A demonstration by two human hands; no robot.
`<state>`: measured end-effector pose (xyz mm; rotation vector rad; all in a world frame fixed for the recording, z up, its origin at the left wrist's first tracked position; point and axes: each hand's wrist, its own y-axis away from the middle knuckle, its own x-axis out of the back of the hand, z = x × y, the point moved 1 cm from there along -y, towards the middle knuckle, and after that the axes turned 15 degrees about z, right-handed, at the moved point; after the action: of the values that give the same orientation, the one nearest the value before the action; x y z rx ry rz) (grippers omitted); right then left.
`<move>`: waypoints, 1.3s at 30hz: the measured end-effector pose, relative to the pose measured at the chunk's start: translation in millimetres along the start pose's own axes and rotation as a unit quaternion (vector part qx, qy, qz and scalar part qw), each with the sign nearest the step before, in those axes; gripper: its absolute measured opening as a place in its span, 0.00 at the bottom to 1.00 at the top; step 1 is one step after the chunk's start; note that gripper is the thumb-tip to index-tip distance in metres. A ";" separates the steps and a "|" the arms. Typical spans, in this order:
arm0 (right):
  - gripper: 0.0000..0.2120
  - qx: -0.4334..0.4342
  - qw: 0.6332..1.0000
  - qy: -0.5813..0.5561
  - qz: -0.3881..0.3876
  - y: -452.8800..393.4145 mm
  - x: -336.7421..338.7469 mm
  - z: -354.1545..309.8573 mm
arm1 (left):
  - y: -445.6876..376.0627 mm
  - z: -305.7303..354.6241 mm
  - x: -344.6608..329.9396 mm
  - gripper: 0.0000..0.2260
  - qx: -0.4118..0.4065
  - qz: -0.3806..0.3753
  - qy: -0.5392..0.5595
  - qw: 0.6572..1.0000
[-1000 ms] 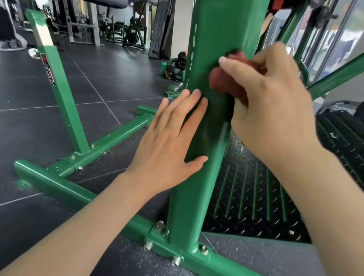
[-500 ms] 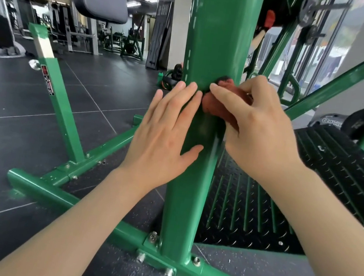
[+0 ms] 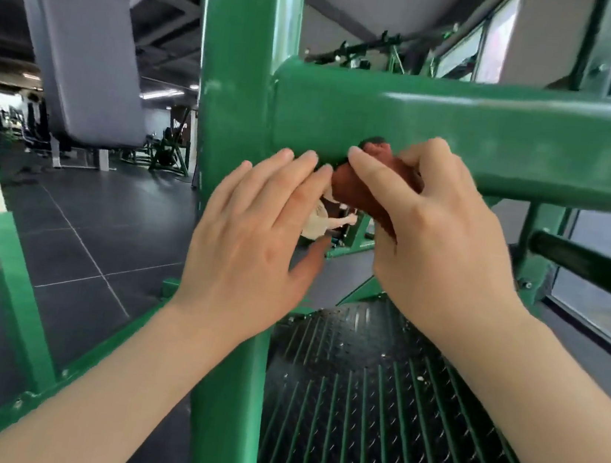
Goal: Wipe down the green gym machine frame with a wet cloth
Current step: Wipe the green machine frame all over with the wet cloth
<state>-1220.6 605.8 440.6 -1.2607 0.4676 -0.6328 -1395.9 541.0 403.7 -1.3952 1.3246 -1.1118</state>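
Where upright meets crossbar (image 3: 464, 132), cloth (image 3: 359, 192) higher now.

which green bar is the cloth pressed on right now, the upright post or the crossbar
The horizontal crossbar: the right hand holds the red cloth against its lower edge, beside the joint with the upright post.

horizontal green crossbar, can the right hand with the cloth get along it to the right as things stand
Probably yes. The right hand already presses the reddish-brown cloth against the horizontal green crossbar, and the bar's front face runs bare to the right. The left hand sits on the other side.
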 end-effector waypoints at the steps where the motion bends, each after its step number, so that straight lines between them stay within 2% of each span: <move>1: 0.28 0.001 1.000 0.008 0.007 -10.1 6.7 6.5 | -13.6 4.4 -1.3 0.26 -0.003 0.015 -0.003 1.000; 6: 0.31 -0.019 0.998 0.048 0.029 -56.5 33.5 36.9 | -83.0 25.5 -9.4 0.23 -0.022 0.045 0.000 0.999; 13: 0.32 -0.025 0.997 0.073 0.013 -118.9 51.3 90.3 | -167.5 41.0 -26.6 0.23 -0.041 0.034 0.026 0.998; 20: 0.37 -0.054 0.993 0.105 -0.013 -239.6 72.4 150.8 | -314.6 43.6 -31.5 0.23 -0.069 0.019 0.047 0.996; 25: 0.39 -0.076 0.989 0.126 -0.032 -323.8 101.6 185.1 | -425.5 55.3 -28.2 0.21 -0.086 0.046 0.062 0.993; 31: 0.32 -0.076 0.984 0.160 -0.029 -418.6 148.3 233.0 | -550.6 82.5 -21.3 0.16 -0.102 0.070 0.098 0.987; 39: 0.32 -0.042 0.978 0.205 -0.023 -553.0 203.3 295.8 | -698.0 105.5 -13.0 0.14 -0.083 0.114 0.151 0.978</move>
<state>-978.3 586.8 1053.4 -1.2242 0.8145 -0.9258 -1151.1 580.9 1064.8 -1.1830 1.7827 -1.1056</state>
